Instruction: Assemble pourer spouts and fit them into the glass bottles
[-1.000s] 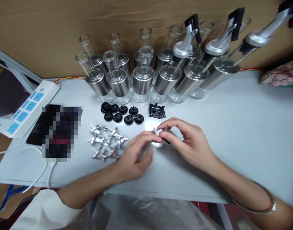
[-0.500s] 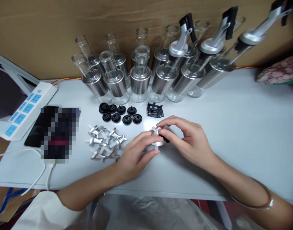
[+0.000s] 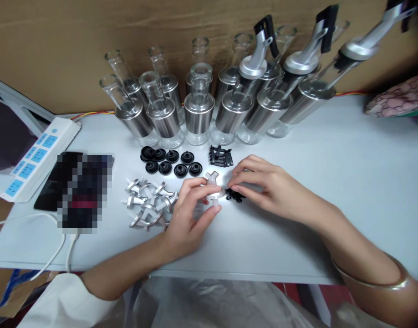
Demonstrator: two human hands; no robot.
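Observation:
My left hand (image 3: 188, 214) pinches a silver pourer spout (image 3: 213, 187) just above the white table (image 3: 332, 182), its nozzle pointing up. My right hand (image 3: 267, 187) rests beside it with fingertips curled down on a small heap of tiny black parts (image 3: 235, 195). To the left lies a pile of silver spouts (image 3: 149, 207). Black rubber seals (image 3: 170, 161) and a cluster of black clips (image 3: 221, 156) lie farther back.
Several glass bottles with steel sleeves (image 3: 198, 109) stand along the cardboard back wall; three at the right carry fitted pourers (image 3: 253, 64). A white power strip (image 3: 34, 157) and a phone (image 3: 52, 184) with a white cable lie at the left. A patterned cloth (image 3: 396, 98) sits far right.
My left hand has drawn the spout slightly left and turned it nozzle-up. My right hand has let go of it and dropped its fingertips onto the tiny black parts.

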